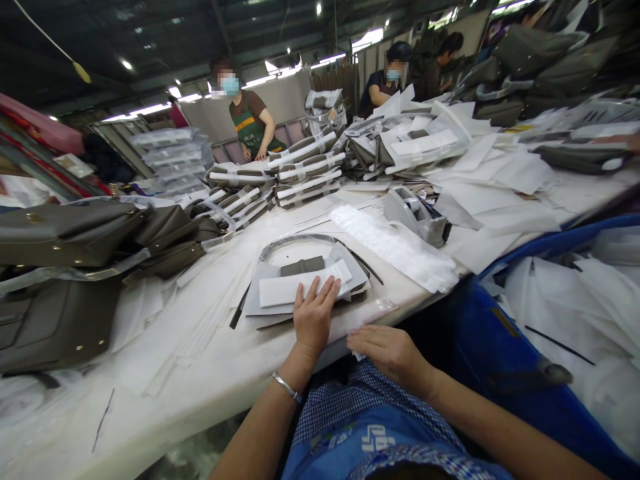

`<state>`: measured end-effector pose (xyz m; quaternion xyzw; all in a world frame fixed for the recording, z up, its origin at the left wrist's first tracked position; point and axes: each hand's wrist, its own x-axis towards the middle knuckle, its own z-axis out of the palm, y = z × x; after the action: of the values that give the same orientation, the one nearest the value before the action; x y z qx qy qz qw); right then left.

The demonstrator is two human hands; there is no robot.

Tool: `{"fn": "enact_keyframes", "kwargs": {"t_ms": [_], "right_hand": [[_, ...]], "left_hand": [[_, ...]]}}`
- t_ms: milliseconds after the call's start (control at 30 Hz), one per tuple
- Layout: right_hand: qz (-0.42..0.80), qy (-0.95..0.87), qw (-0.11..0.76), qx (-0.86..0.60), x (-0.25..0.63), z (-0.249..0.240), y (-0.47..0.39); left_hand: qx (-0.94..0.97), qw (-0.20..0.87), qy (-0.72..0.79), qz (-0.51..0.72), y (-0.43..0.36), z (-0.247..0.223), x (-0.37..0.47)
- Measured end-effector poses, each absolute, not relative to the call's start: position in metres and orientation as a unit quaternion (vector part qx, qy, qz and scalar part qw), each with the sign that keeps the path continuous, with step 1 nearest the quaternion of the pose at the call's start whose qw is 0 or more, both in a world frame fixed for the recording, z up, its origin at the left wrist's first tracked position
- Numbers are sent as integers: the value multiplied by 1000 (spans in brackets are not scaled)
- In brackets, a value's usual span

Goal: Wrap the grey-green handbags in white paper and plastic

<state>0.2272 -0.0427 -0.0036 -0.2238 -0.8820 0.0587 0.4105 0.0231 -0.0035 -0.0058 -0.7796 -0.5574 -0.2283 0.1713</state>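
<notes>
My left hand [316, 319] lies flat with fingers stretched over a white foam strip [280, 291]. The strip rests on a dark olive handbag [303, 265] that lies flattened on the table, covered in part by pale sheets. Its looped handle [295, 241], wrapped in clear film, points away from me. Thin dark straps stick out at both sides. At the table's front edge is my right hand [393, 355], its fingers pressed together and curled downward. A small white bit shows under those fingers; what it is, I cannot make out.
Olive bags [65, 233] crowd the left side of the white table [210, 347]. Wrapped bags [307, 175] are stacked at the back. A tape dispenser [417, 215] stands beyond white plastic sleeves [393, 248]. A blue bin [540, 400] holds white sheets. Co-workers stand across the table.
</notes>
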Motion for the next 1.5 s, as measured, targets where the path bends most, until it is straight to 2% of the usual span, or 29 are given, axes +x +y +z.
{"fn": "enact_keyframes", "kwargs": {"t_ms": [300,533,767,1133,1367,1500], "right_hand": [[21,-909,360,-208,215,54,6],[61,-896,301,-320,196,72,64],[168,-869,213,-413,179,65,105],[191,-920,163,-300,174,56,136],[161,-908,220,-317,183,56,131],[116,-827,312,-453,246,76,143]], "left_hand": [[-783,172,-546,-241,-5,-4,22],[-775,156,-541,-287,-4,-2,23],[-770,121,-545,-310,-1,4,22],[-803,134,-496,-303,1,2,15],[-797,150,-517,-273,1,7,19],[-793,140,-520,-285,0,8,19]]}}
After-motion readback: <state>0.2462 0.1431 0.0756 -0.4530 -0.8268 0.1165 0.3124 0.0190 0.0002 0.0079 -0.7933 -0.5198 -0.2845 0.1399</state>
